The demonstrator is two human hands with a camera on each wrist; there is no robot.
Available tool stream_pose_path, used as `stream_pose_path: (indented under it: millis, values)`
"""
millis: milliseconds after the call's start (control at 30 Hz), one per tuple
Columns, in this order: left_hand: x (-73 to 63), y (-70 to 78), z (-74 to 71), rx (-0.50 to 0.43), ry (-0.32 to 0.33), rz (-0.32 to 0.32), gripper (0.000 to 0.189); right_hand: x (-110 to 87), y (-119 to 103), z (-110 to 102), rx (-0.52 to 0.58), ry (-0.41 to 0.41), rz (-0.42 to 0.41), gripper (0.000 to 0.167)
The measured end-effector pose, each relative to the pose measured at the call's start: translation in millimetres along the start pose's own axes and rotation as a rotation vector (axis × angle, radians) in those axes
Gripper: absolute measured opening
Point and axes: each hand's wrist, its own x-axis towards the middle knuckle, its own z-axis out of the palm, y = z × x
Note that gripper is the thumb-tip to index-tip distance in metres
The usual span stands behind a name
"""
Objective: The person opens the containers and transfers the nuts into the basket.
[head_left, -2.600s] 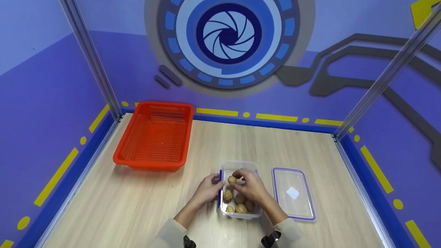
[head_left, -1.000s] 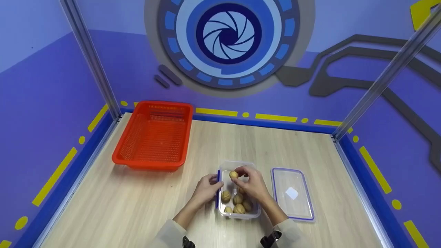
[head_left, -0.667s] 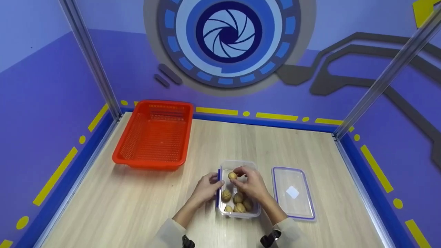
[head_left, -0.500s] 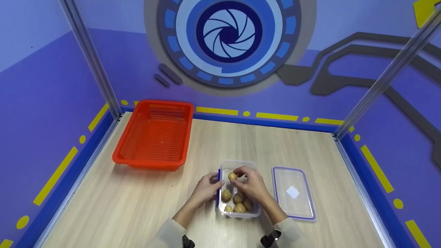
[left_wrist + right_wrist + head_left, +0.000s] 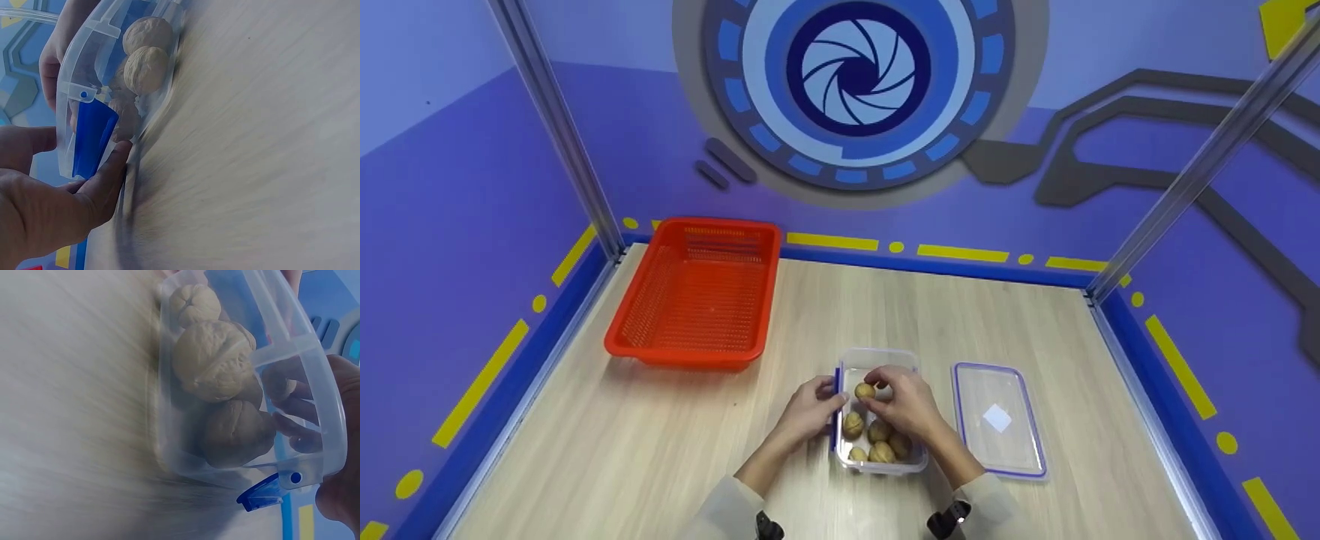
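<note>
A clear plastic food container [image 5: 877,360] with blue side latches stands at the table's front middle, several walnuts [image 5: 881,452] inside it. My left hand [image 5: 808,409] grips its left wall, thumb at the rim; in the left wrist view, a finger [image 5: 107,185] lies outside by the blue latch [image 5: 93,138]. My right hand [image 5: 906,401] reaches in over the right wall and pinches a walnut [image 5: 865,391] between thumb and fingers above the container's floor. Through the clear wall, the right wrist view shows walnuts [image 5: 214,360] and the right hand's fingers [image 5: 298,399].
The container's lid [image 5: 997,442], clear with a purple-blue edge and a white square label, lies flat to the right. At the back left sits a red perforated plastic basket [image 5: 690,360]. Purple panels [image 5: 645,150] and metal posts [image 5: 559,127] enclose the wooden table [image 5: 960,322].
From about a second ago, my right hand has moved the pinched walnut slightly down and toward me within the container. My left hand, the lid and the basket stay in place.
</note>
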Motion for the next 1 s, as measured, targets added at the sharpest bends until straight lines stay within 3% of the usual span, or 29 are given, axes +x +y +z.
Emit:
stream_pose_path:
  millis: [467, 700, 1000]
  values:
    - [-0.8, -1.0, -1.2, 0.001, -0.014, -0.007, 0.057, -0.3, -2.3, 3.0, -0.140, -0.062, 0.003, 0.029]
    - [-0.8, -3.4, -2.4, 0.016, -0.024, 0.005, 0.059, -2.6, -1.1, 5.9, -0.187, -0.010, -0.072, 0.030]
    - [1.2, -0.5, -1.2, 0.039, -0.010, 0.006, 0.058, -1.1, -2.1, 3.0, -0.190, -0.035, -0.034, 0.030]
